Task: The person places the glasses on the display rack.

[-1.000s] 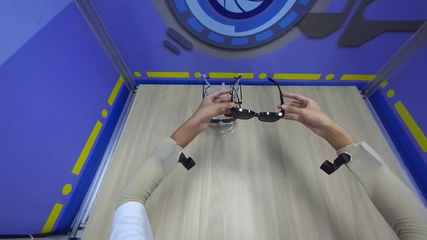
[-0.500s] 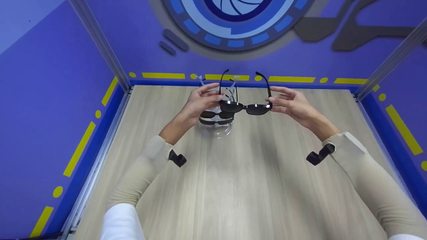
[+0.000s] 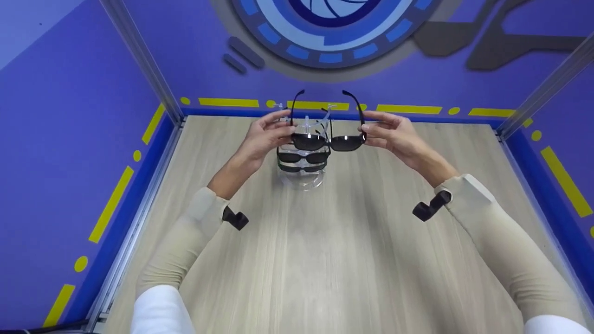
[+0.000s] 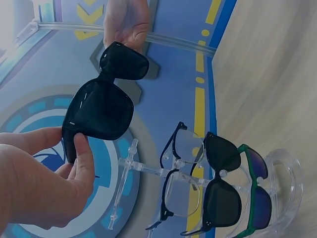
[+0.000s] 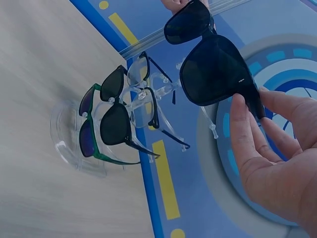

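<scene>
Black sunglasses (image 3: pixel 347 143) are held up between both hands, temples unfolded and pointing at the back wall. My left hand (image 3: pixel 263 141) pinches the left temple near its hinge, and my right hand (image 3: pixel 393 137) pinches the right one. Just behind and below them stands a clear plastic eyewear display stand (image 4: pixel 293 171). It bears, from the top, clear-lensed eyeglasses (image 4: pixel 181 193), another pair of black sunglasses (image 4: pixel 223 203) and green-framed sunglasses (image 4: pixel 253 203). In the left wrist view the stand's topmost crossbar (image 4: pixel 124 183) carries no glasses, and the held pair is close above it.
The stand rests on a wood-grain table (image 3: pixel 315 260) near its back edge. Blue-purple panels (image 3: pixel 74 139) with yellow marks wall the table on the left, back and right, joined by metal corner posts (image 3: pixel 144 60).
Both hands have carried the black sunglasses leftward and slightly up, from right of the stand to over it. The grip on both temples is unchanged.
</scene>
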Action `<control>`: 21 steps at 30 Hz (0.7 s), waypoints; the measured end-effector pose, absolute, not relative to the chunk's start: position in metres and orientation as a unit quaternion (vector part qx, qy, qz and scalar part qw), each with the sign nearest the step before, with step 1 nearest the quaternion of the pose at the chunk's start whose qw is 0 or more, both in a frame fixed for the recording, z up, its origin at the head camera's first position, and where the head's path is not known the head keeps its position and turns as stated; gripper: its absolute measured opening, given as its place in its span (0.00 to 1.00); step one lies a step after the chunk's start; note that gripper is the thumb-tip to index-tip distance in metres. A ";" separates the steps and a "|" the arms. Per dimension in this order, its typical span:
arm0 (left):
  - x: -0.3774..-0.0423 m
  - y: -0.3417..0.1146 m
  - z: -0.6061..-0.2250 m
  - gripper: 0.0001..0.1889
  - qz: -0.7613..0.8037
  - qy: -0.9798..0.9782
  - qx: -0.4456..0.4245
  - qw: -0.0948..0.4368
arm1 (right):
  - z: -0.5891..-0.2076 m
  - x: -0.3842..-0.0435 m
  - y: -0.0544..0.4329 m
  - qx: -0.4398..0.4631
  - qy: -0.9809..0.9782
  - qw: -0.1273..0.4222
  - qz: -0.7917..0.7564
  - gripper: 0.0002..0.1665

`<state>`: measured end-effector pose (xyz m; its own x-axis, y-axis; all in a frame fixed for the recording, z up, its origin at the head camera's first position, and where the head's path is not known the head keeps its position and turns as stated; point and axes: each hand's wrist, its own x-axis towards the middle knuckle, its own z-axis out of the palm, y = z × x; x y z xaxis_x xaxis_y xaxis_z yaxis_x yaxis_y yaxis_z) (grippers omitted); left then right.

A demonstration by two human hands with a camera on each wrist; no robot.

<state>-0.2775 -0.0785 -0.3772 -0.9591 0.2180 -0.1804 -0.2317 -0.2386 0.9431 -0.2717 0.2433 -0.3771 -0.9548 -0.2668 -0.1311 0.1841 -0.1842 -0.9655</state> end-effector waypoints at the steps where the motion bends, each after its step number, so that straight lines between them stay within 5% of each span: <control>1: -0.278 -0.080 -0.377 0.28 0.788 0.598 -0.007 0.142 | -0.376 -0.273 0.241 -0.030 0.617 0.147 -0.773 0.37; 21: -0.303 -0.108 -0.382 0.25 0.790 0.602 -0.039 0.110 | -0.379 -0.298 0.203 0.015 0.589 0.161 -0.792 0.36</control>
<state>-0.3034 -0.1078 -0.3825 -0.9729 0.1267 -0.1932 -0.2198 -0.2503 0.9429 -0.2983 0.2026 -0.3787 -0.9478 -0.2370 -0.2132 0.2723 -0.2543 -0.9280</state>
